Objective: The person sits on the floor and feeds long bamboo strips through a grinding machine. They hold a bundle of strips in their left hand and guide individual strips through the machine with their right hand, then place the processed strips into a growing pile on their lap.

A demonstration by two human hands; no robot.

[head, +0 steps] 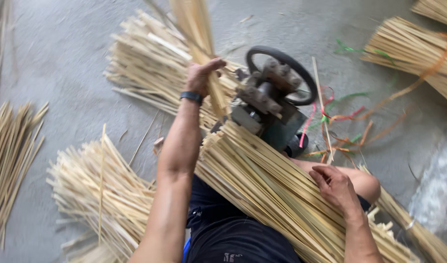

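My left hand (202, 77) is raised ahead of me and grips a bunch of long pale bamboo strips (196, 30) that point up and away, just left of a small dark machine (268, 100) with a round black wheel (288, 62). A dark band sits on that wrist. My right hand (333, 186) rests with curled fingers on a thick bundle of bamboo strips (262, 182) lying across my lap, one end close to the machine.
More heaps of bamboo strips lie on the grey concrete floor: behind the machine (148, 63), at lower left (99, 195), at far left (9, 156) and at upper right (418, 51). Loose coloured plastic ties (338, 114) are scattered to the right of the machine.
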